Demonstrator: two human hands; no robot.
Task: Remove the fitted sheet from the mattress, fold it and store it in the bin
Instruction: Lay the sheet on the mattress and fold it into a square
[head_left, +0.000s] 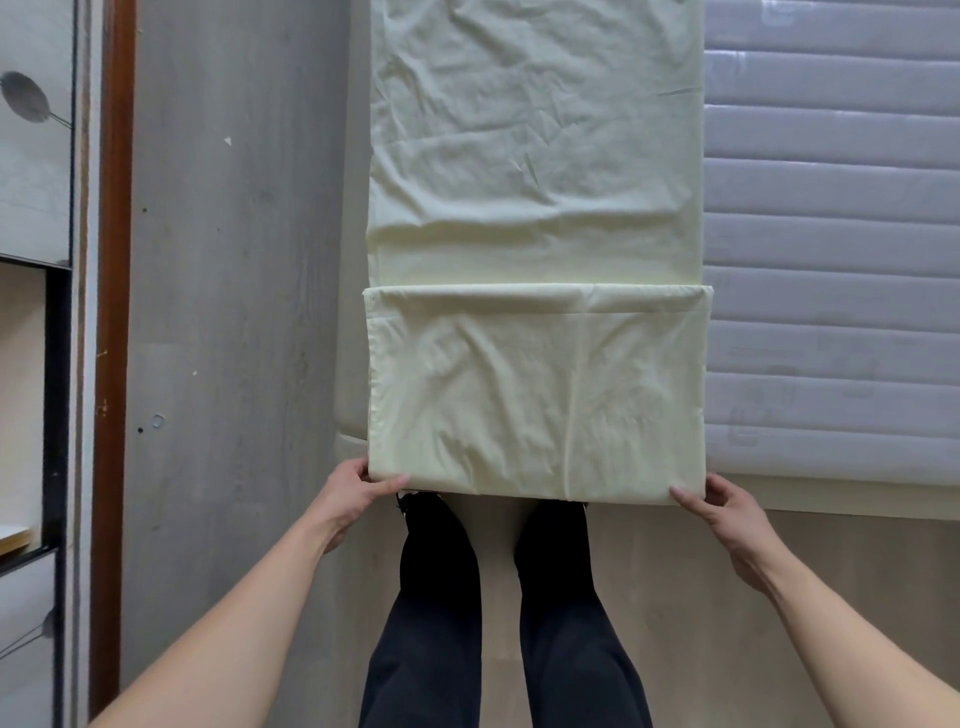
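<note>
Pale yellow cotton fitted sheet (535, 260) lies as 1 long strip along the grey quilted mattress (831, 260), its near end doubled over for the next fold. The left hand (358, 493) and right hand (727, 514) each pinch a near corner, thumb on top, fingers curled beneath, probably to keep edges square. No writing is legible, and no bin shows.

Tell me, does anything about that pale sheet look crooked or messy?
Slightly. The sheet lies as a long strip on the bare mattress, its far part heavily creased. The folded-over near section sits a little wider than the layer beneath. The left hand and right hand pinch its near corners. No damage shows.
</note>
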